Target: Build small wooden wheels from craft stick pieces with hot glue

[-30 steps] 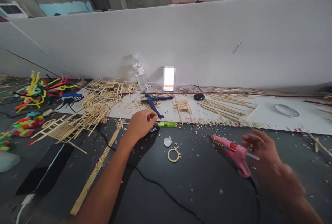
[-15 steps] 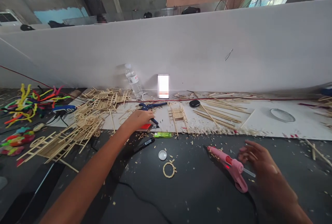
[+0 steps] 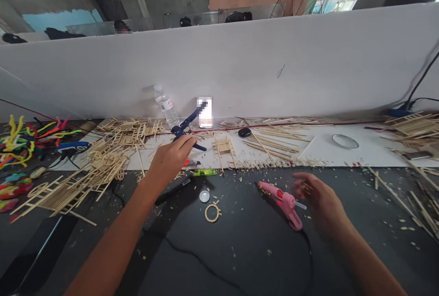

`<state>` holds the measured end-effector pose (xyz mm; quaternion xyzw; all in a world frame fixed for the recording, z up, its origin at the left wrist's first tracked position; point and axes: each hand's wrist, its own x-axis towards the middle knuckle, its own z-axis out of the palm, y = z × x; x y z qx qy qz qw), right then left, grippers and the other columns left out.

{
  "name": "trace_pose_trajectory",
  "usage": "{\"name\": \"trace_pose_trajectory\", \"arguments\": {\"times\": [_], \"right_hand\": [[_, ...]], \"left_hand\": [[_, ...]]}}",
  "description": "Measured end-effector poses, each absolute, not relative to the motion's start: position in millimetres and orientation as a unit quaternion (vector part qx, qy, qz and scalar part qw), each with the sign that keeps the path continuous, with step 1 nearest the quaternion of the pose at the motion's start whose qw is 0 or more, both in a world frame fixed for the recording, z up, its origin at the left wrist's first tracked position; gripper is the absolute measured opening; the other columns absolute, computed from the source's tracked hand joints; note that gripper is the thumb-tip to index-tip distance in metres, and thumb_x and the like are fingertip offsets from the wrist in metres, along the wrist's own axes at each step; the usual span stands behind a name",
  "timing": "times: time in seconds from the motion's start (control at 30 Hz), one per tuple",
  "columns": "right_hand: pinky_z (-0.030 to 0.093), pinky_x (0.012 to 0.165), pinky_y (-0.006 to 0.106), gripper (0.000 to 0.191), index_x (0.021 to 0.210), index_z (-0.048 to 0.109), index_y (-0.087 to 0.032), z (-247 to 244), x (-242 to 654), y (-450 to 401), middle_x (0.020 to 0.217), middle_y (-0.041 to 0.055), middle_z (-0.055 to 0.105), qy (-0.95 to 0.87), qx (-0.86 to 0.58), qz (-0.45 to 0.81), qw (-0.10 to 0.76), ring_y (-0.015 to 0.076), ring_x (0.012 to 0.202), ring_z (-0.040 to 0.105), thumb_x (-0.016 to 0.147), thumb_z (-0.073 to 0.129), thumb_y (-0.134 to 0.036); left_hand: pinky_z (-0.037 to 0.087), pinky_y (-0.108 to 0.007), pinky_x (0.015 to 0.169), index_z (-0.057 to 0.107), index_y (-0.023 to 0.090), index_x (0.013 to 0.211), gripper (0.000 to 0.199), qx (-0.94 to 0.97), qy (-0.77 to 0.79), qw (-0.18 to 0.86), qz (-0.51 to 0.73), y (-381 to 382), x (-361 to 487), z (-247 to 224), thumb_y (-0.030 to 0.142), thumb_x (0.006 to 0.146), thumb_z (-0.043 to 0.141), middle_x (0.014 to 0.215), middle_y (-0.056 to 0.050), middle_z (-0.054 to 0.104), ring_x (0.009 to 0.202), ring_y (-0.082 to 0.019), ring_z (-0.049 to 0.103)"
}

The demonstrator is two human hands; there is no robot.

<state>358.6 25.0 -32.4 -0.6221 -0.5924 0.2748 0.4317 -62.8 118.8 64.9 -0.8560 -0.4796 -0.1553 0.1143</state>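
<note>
My left hand (image 3: 174, 154) is closed around a dark blue, two-armed hinged hand tool (image 3: 190, 120), lifted above the white board; one arm points up and right, the other low and right. My right hand (image 3: 317, 193) holds nothing, its fingers loosely apart and slightly bent, just right of a pink glue gun (image 3: 279, 198) with a clear glue stick at its back. The glue gun lies on the dark table. A small ring of wooden pieces (image 3: 211, 213) and a white round cap (image 3: 204, 196) lie between my arms. Beyond them stands a tiny stick chair (image 3: 224, 145).
Stick models (image 3: 103, 163) pile up at left beside coloured pipe cleaners (image 3: 20, 143). A water bottle (image 3: 166, 106) leans near the white partition (image 3: 240, 67). Loose sticks (image 3: 274, 143), a black oval object (image 3: 244, 132), a lime-green item (image 3: 204, 172) and a black marker (image 3: 174, 191) lie about.
My left hand has lifted the dark blue tool off the board, and its arms now spread wider apart. The view has turned slightly right. My right hand stays beside the glue gun.
</note>
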Motion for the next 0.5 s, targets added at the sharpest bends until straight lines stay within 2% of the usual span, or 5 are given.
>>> {"name": "trace_pose_trajectory", "arguments": {"times": [0.17,0.33,0.5], "right_hand": [[0.06,0.084,0.039,0.029,0.121,0.065,-0.018,5.6,333.8,83.9,0.12,0.0079,0.067,-0.684,-0.62,0.279,0.264,0.0198,0.098,0.068,0.1,0.06,-0.038],[0.058,0.091,0.044,0.033,0.125,0.063,-0.018,25.2,244.2,156.0,0.127,0.0093,0.065,-0.749,-0.616,0.22,0.107,0.0229,0.107,0.066,0.099,0.062,-0.038],[0.057,0.092,0.047,0.039,0.131,0.06,-0.017,34.8,165.2,179.6,0.13,0.0105,0.063,-0.763,-0.629,0.145,-0.021,0.0247,0.111,0.065,0.098,0.064,-0.038]], "left_hand": [[0.06,-0.04,0.087,0.055,0.017,0.136,0.032,-0.84,-0.484,0.134,-0.206,88.5,-46.9,74.7,0.02,0.106,0.046,0.134,-0.015,0.062,0.111,-0.024,0.067],[0.062,-0.037,0.084,0.059,0.018,0.131,0.029,-0.823,-0.493,0.149,-0.24,79.0,-46.5,52.4,0.023,0.102,0.056,0.129,-0.011,0.064,0.103,-0.021,0.069],[0.062,-0.037,0.081,0.06,0.017,0.129,0.03,-0.804,-0.505,0.176,-0.26,80.8,-62.7,27.6,0.024,0.1,0.061,0.126,-0.011,0.065,0.1,-0.021,0.069]]}}
